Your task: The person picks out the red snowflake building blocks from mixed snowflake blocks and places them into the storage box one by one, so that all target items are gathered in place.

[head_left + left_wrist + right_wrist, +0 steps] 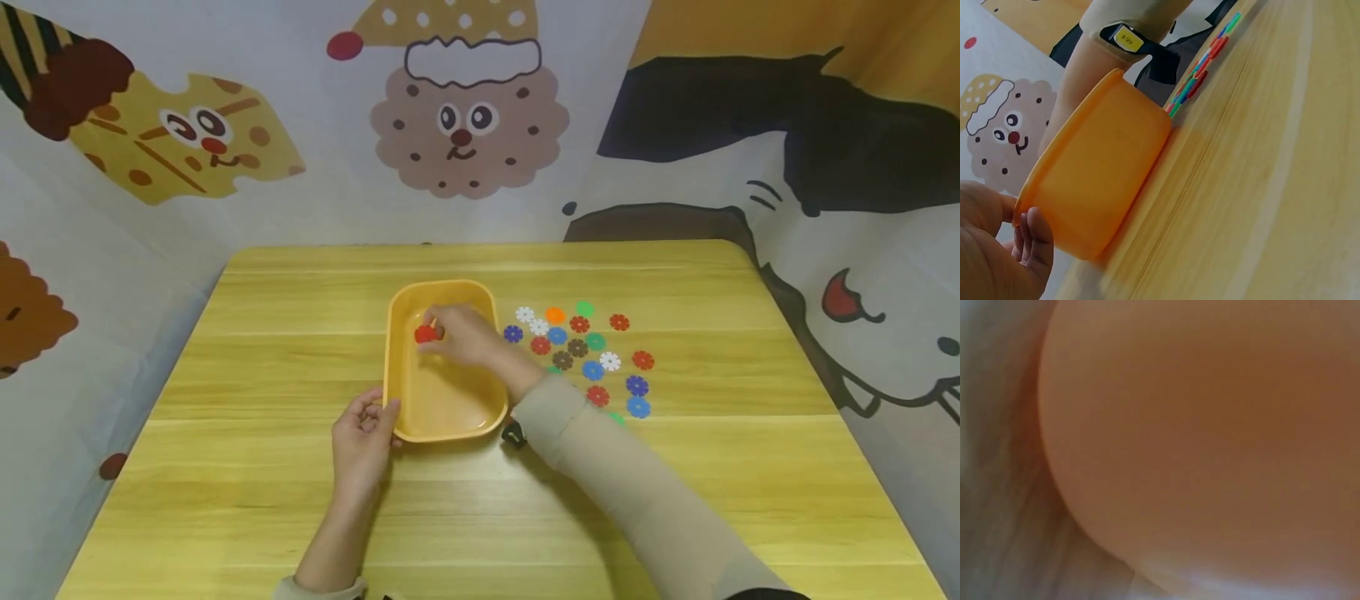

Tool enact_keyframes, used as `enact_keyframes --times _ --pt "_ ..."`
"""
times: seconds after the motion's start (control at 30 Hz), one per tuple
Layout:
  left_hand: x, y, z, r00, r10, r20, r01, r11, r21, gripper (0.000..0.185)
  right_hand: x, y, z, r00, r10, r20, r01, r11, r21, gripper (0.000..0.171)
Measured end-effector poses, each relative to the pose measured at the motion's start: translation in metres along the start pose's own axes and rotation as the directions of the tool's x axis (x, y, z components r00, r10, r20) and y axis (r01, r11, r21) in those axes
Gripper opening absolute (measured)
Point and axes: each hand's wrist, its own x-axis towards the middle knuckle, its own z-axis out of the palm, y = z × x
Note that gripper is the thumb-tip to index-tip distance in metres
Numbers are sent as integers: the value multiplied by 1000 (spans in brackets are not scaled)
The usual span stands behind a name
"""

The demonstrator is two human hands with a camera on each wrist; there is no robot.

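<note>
An orange-yellow plastic tray (450, 400) stands on the wooden table. My left hand (362, 437) grips its near left rim, thumb on top; the left wrist view shows the same hand (1007, 244) at the end of the tray's outer wall (1100, 169). Inside the tray, my right hand (467, 335) pinches a red piece (425, 334) between thumb and fingers, over the left part of the floor. Whether it is one piece or a small stack I cannot tell. Close up and blurred, the tray's side (1197, 456) fills most of the right wrist view.
Several flat, notched snowflake discs lie to the right of the tray, among them a white disc (610, 361), a red disc (642, 360), a blue disc (637, 407) and an orange disc (555, 316). My right sleeve (600, 467) partly covers them. A cartoon-printed cloth (300, 208) hangs behind the table.
</note>
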Motion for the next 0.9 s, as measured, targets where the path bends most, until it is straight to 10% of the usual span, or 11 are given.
enact_keyframes --times 0.33,0.9 --pt "0 0 2 1000 1 14 -1 1000 -15 27 5 5 12 984 89 155 -65 986 -153 31" --pt "1 1 0 1000 -5 13 5 1000 -17 27 5 1 12 988 70 139 -64 997 -44 42"
